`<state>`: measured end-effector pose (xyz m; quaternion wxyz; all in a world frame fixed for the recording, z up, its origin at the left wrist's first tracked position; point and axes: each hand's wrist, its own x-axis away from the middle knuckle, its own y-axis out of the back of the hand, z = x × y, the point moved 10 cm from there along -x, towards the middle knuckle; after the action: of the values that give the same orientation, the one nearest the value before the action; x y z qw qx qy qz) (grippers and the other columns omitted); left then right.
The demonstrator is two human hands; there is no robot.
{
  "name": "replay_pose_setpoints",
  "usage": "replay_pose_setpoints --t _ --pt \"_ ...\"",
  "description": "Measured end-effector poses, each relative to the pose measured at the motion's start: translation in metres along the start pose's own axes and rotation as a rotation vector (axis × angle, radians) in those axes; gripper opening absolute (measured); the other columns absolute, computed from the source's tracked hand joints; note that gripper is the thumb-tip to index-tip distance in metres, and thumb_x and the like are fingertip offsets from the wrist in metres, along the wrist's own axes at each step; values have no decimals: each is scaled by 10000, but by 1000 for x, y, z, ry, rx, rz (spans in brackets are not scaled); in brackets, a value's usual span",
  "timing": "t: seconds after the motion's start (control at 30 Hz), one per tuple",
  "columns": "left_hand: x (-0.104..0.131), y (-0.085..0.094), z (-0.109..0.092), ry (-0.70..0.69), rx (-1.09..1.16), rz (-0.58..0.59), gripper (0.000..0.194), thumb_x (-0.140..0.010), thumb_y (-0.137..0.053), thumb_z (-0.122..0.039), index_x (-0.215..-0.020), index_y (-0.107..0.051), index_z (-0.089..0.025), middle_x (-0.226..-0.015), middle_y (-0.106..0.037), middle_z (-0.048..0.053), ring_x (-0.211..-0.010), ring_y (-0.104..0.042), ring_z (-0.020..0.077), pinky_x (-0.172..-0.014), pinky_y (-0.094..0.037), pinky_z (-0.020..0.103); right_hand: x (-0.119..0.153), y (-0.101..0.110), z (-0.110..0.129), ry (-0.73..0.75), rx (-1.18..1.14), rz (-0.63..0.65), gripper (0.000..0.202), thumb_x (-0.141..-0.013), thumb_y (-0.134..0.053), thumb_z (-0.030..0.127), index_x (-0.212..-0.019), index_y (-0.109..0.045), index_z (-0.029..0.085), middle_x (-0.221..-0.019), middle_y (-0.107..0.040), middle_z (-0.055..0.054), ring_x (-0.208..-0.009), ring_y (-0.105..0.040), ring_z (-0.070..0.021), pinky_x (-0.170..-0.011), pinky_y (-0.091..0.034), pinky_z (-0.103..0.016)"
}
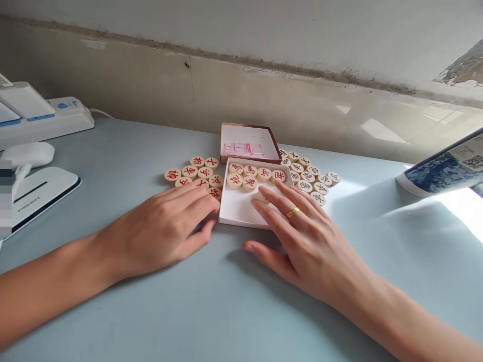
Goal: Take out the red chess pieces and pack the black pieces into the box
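Small round xiangqi pieces with red characters (172, 174) lie grouped left of a shallow white box (241, 213). My left hand (162, 229) is bent over the near edge of this group, beside the box's left wall. A gap shows between its thumb and index finger, and some fingertips are hidden. Inside the box, several red-marked pieces (249, 183) sit face up in rows towards the back. Over the box's right side, my right hand (302, 231) has its fingers spread and thumb apart. A piece under its fingertips is mostly covered.
Behind the box leans its open lid (245, 136), with pink marks inside. Black-marked pieces (307, 176) lie to the right. A blue-patterned cylinder (445, 166) is at the right edge. A power strip (68, 118) and a white charging pad (45, 196) are at left, and a wall stands behind.
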<state>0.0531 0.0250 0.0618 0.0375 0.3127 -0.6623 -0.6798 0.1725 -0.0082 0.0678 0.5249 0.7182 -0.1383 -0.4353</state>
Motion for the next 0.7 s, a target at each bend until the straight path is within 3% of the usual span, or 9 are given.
replay_pose_setpoints --t 0.2,0.33,0.53,0.7 --pt "0 1 -19 -143 49 19 253 -1014 -443 -101 -1255 -513 -136 -998 -658 71 -879 -664 221 -748 -501 341 1 -6 1 26 -55 60 434 -1057 -484 432 -1255 -620 70 -1321 -686 -171 -1157 -680 -318 -1023 -527 -512" --pt "1 -2 -20 -179 58 49 268 -1009 -452 -91 -1255 -549 -136 -1019 -668 82 -897 -676 223 -767 -523 343 1 -7 1 36 -85 80 421 -1054 -495 406 -1326 -587 97 -1313 -675 -156 -1152 -656 -311 -988 -532 -488" --pt "3 -3 -21 -208 43 45 268 -1017 -454 -103 -1264 -559 -121 -998 -687 88 -915 -683 234 -791 -546 354 1 -6 -1 19 -92 60 405 -1052 -484 413 -1160 -681 76 -1163 -704 -161 -946 -671 -288 -788 -577 -439" --pt "3 -4 -20 -202 33 56 268 -1011 -464 -105 -1262 -553 -138 -994 -703 87 -936 -698 242 -811 -560 361 1 -1 -2 25 -116 19 357 -1042 -519 363 -1123 -674 52 -1123 -706 -177 -909 -682 -276 -772 -599 -447"
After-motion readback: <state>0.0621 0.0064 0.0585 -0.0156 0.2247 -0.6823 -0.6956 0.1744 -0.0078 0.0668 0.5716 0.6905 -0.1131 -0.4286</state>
